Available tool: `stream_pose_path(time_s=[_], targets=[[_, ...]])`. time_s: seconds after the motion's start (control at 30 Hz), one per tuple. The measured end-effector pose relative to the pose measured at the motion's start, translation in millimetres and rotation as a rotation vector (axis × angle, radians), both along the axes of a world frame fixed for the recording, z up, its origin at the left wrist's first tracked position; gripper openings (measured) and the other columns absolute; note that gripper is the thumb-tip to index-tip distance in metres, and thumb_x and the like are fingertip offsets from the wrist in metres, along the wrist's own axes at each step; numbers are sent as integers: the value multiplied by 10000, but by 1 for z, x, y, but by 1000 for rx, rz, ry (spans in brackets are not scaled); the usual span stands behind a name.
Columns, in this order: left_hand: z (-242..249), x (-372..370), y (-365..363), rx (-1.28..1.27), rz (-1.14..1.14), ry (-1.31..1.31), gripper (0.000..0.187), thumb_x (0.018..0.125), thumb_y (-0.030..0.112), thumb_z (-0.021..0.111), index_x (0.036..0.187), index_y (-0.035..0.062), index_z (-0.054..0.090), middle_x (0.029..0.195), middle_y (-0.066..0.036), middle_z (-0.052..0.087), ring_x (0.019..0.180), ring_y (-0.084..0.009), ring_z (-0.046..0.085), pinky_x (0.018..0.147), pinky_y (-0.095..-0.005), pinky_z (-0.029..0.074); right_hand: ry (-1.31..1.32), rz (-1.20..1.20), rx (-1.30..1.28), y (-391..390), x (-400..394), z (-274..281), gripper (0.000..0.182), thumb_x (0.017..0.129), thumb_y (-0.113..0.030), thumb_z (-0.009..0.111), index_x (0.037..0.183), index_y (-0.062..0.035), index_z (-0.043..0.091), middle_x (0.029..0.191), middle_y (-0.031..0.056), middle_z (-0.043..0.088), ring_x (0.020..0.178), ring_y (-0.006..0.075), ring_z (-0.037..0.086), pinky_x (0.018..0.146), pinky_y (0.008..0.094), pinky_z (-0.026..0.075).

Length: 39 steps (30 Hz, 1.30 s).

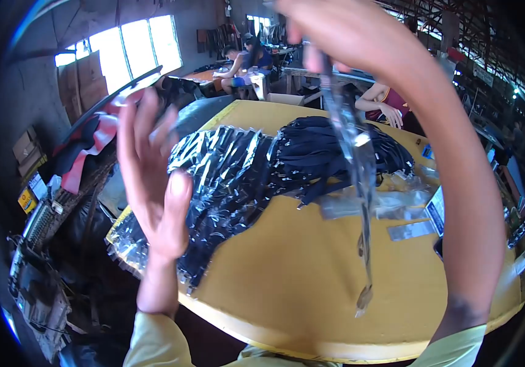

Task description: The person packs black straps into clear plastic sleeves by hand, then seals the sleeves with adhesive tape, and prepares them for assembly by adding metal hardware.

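Note:
My right hand (323, 21) is raised at the top of the head view, partly cut off by the edge. Its fingers are closed on the upper end of a black strap in a clear plastic sleeve (358, 153), which hangs down over the table. My left hand (155, 183) is lifted at the left with fingers apart, slightly blurred and holding nothing. Behind it lies a wide heap of plastic-wrapped black straps (228, 177). Bare black straps (314, 147) are bundled beside that heap, behind the hanging one.
The yellow tabletop (287, 263) has a rounded front edge. Clear plastic sleeves (385, 205) lie right of the middle, near a white-and-blue box (435, 211). Another person (385, 107) is at the table's far side; more people (247, 61) sit by the windows.

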<state>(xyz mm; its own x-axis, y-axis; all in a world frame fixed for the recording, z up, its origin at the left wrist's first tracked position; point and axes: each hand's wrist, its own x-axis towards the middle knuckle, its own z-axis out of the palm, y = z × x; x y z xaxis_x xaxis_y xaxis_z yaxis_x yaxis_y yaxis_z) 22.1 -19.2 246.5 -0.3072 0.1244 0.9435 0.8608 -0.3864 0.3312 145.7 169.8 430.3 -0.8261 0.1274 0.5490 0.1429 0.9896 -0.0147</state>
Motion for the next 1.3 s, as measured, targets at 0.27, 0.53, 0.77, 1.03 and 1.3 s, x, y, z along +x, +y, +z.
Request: stream_pose_path(time_s=[0.27, 0.53, 0.77, 1.03, 1.3], targets=[[-148, -21, -47, -450, -386, -618, 1334, 751, 906, 564, 1655, 109, -8, 1717, -194, 9, 1574, -404, 90, 1231, -599, 95, -10, 503, -306, -40, -17, 19, 303, 973, -234, 578, 965, 41, 705, 881, 177, 737, 789, 221, 751, 612, 399, 599], [-121, -87, -61, -520, 393, -115, 1137, 823, 316, 817, 1635, 11, 82, 1701, -218, 138, 1572, -347, 163, 1266, -459, 156, 361, 736, -1052, -9, -5, -2, 301, 971, -252, 620, 1025, 40, 661, 906, 164, 724, 801, 231, 744, 556, 423, 584], [-194, -75, -62, -929, 579, 89, 792, 804, 18, 640, 1558, 94, 410, 1578, -197, 422, 1488, -387, 358, 1219, -561, 237, 465, 595, -1877, 37, 96, -262, 703, 1080, -594, 258, 1234, 9, 585, 1199, 283, 681, 899, 340, 754, 721, 427, 664], [-229, -37, -72, -1298, 464, 161, 560, 826, 70, 690, 1379, 113, 614, 1479, -134, 532, 1464, -339, 405, 1200, -628, 214, 186, -234, -1649, 22, 183, -393, 484, 1081, -404, 509, 1465, -109, 518, 1238, 79, 688, 1086, 157, 647, 835, 305, 538], [-194, -5, -37, -1240, 427, -7, 506, 828, 293, 791, 1263, 67, 664, 1212, -183, 593, 1194, -379, 556, 1138, -530, 343, 217, -279, -1719, 20, 226, -407, 498, 1036, -339, 635, 1459, -97, 531, 1159, 59, 687, 993, 129, 676, 814, 284, 542]])
